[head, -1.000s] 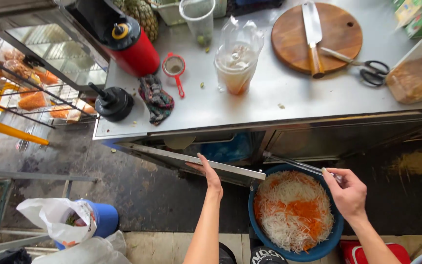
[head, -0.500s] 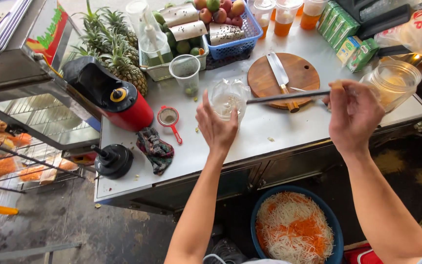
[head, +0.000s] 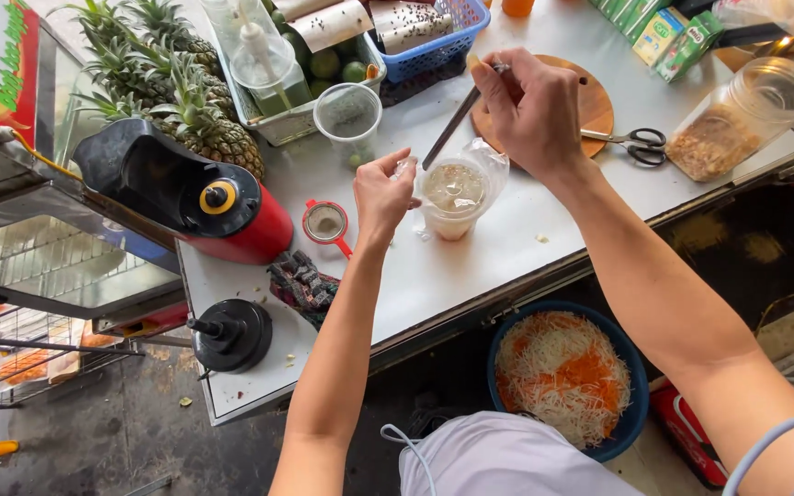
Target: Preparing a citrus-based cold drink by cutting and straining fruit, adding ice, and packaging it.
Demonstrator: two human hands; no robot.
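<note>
Two hands work over one clear cup lined with a plastic bag [head: 453, 195], which stands near the middle of the tabletop [head: 507, 257]. The left hand [head: 382, 191] pinches the left rim of the bag between thumb and fingers, its grip closed on the thin plastic. The right hand [head: 530, 108] is above and to the right of the cup, its grip closed around the far end of one long metal utensil [head: 452, 127], whose lower end points down into the cup. On the tabletop I count one empty clear cup [head: 348, 115] far from the lined cup, one small red strainer [head: 326, 223] to its left, one red and black blender base [head: 190, 197], one black lid [head: 229, 334] near the near-left corner, one dark cloth [head: 300, 280], one round wooden board [head: 594, 106], one pair of scissors [head: 631, 140], one clear jar [head: 737, 119] at the right, several pineapples [head: 172, 87] and one blue basket [head: 434, 41] at the far side. The surface is pale metal with small crumbs. Below the near edge, on the ground, stands one blue basin of shredded white and orange vegetables [head: 565, 372]. The open part of the tabletop lies near the cup, between it and the near edge.
</note>
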